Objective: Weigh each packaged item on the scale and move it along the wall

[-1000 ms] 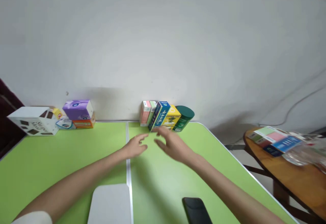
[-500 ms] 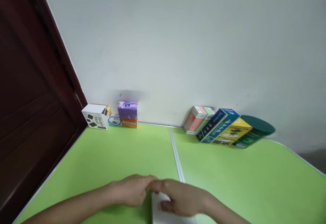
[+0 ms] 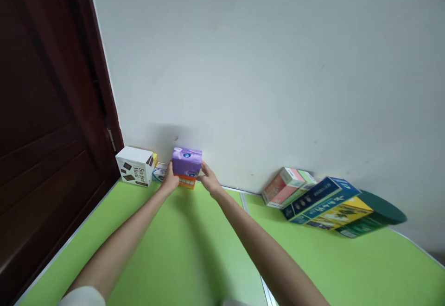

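A purple box [image 3: 187,162] stands on top of an orange box [image 3: 187,183] at the back of the green table [image 3: 181,250], against the wall. My left hand [image 3: 170,180] presses on the left side of this stack and my right hand [image 3: 209,180] on its right side, so the purple box is held between them. Both arms are stretched far forward. Their fingers are curled against the boxes.
A white box with brown squares [image 3: 135,166] and a small blue-and-white pack [image 3: 160,172] lie left of the stack. A leaning row of boxes [image 3: 313,197] and a green can [image 3: 371,215] rest at the back right. A dark wooden door [image 3: 45,125] stands on the left.
Both hands left the near part of the table and reached out to the back left, closing on the sides of the purple box. The view has turned left and up.
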Demonstrator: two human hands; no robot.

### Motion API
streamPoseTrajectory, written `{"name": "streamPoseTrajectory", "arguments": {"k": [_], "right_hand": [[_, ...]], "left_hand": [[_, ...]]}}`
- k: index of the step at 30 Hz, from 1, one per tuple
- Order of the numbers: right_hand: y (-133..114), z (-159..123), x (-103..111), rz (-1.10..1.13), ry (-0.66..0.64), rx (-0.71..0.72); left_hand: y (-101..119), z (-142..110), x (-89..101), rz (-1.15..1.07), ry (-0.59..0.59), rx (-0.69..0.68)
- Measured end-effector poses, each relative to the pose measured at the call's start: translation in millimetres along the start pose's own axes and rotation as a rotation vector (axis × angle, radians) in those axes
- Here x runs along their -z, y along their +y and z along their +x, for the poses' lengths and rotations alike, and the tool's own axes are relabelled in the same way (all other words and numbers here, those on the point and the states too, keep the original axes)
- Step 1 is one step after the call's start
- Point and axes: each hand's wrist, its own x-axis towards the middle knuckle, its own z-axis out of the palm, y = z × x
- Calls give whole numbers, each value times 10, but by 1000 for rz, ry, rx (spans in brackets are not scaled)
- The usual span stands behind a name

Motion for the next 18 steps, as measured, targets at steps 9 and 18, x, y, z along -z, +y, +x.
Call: {"name": "streamPoseTrajectory", "arguments": {"k": [9, 18], "right_hand": [[92, -1288, 665, 24, -141, 79], [685, -3677, 904, -172, -70, -209]], "left_hand": [[282, -1429, 198, 152, -396, 65], [-127, -3453, 197, 407, -614, 196]]}}
